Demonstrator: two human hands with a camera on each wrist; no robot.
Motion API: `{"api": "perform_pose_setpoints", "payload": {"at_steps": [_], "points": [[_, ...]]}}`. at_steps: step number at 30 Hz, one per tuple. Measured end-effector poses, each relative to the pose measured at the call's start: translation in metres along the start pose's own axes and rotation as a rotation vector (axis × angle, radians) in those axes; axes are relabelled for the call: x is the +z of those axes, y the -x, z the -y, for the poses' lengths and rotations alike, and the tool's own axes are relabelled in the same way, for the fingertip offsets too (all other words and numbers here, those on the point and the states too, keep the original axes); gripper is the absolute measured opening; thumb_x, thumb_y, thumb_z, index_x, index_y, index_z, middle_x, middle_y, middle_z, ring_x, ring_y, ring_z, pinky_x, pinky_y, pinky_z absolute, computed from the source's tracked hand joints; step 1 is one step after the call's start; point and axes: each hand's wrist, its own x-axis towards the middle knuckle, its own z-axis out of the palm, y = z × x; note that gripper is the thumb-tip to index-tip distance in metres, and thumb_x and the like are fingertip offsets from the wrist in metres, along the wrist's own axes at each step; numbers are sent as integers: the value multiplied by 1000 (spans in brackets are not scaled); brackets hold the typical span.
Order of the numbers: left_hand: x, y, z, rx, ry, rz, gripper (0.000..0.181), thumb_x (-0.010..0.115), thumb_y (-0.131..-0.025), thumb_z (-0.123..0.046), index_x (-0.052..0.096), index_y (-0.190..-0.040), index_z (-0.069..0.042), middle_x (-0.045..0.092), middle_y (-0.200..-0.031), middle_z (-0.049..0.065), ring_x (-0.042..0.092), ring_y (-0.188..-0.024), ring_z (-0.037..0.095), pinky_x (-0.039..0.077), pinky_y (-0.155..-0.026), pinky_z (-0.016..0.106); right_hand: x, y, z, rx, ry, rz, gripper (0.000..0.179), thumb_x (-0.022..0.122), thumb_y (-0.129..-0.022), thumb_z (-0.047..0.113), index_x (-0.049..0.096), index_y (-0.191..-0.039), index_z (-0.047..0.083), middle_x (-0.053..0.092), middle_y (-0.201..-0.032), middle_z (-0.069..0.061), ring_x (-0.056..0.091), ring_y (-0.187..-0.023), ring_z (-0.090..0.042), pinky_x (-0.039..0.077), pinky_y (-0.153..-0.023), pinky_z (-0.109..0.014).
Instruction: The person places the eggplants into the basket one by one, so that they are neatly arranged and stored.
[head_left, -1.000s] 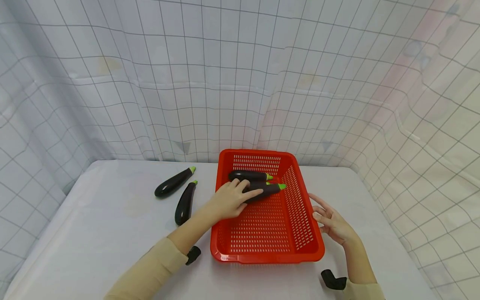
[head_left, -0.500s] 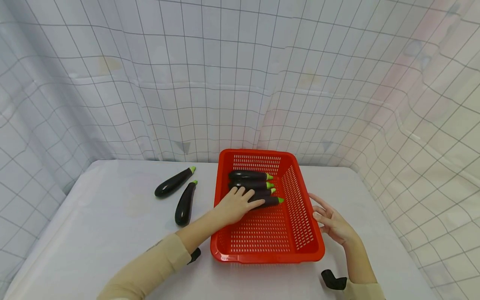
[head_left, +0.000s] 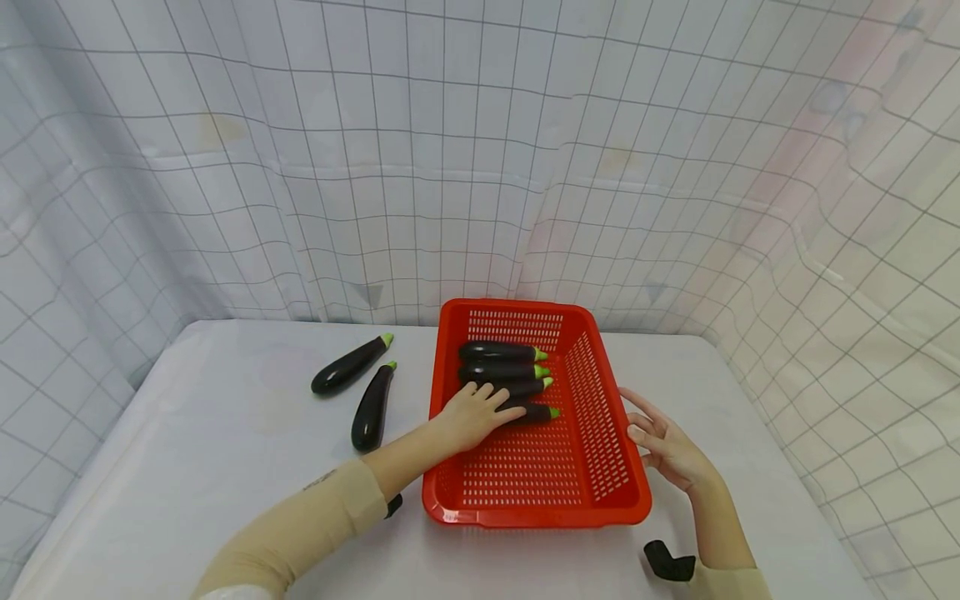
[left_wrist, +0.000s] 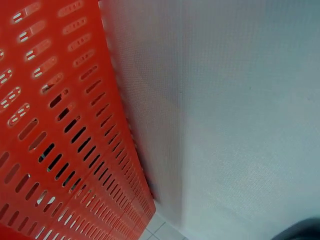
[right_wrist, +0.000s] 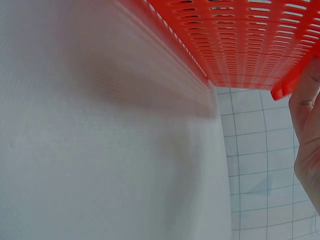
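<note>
Inside the red perforated plastic basket several dark eggplants lie side by side, green stems pointing right. My left hand reaches over the left rim and holds the nearest eggplant, with the thumb along it and the fingers over its far side. Part of that eggplant is hidden under the hand. Just beyond it lies another eggplant, partly covered by my fingers. On the right, my right hand touches the outside of the basket's rim with loosely extended fingers. The right wrist view shows these fingers against the rim.
Two loose eggplants, an upper one and a lower one, lie on the white-covered table left of the basket. A black curved object sits beside the right wrist. A gridded white curtain hangs behind.
My left hand has moved the nearest eggplant toward me, uncovering the ones behind it, which now show in a row. The right hand and the basket have stayed in place.
</note>
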Motion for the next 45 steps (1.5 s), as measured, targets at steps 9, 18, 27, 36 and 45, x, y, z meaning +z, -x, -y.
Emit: {"api": "perform_pose_setpoints", "payload": {"at_steps": [9, 18, 27, 36, 45], "points": [[-2, -1, -4, -20, -55, 66, 64, 69, -80, -30, 38, -135, -38, 46, -118, -2, 44, -102, 16, 41, -84, 29, 0, 0, 0, -17, -8, 16, 59, 37, -95, -4, 11, -147, 9, 56, -113, -7, 63, -94, -17, 53, -65, -35], [-3, -2, -6, -35, -98, 183, 70, 68, -81, -29, 30, -139, -39, 42, -120, -3, 42, -102, 15, 39, -84, 27, 0, 0, 1, -15, -19, 19, 60, 36, -95, -5, 10, -147, 9, 56, -113, -8, 62, -94, -17, 53, -65, -35], [-3, -3, -8, -43, -121, 237, 69, 64, -84, -29, 26, -141, -41, 40, -122, -4, 41, -103, 14, 38, -84, 27, -1, 0, -1, -10, -28, 24, 61, 35, -95, -6, 7, -147, 9, 56, -114, -7, 62, -95, -17, 53, -66, -34], [-1, -3, -7, -46, -94, 231, 76, 69, -79, -30, 25, -141, -39, 40, -121, -3, 40, -103, 15, 39, -85, 28, 0, 0, 0, -4, -27, 13, 60, 36, -95, -5, 10, -147, 10, 56, -114, -8, 62, -95, -18, 53, -66, -35], [1, -2, -4, -39, -12, 141, 75, 67, -82, -29, 25, -143, -36, 43, -123, -1, 44, -108, 17, 41, -92, 32, 0, 0, 0, -12, -32, 23, 59, 36, -95, -5, 11, -147, 10, 56, -113, -7, 62, -95, -17, 53, -67, -35]]}}
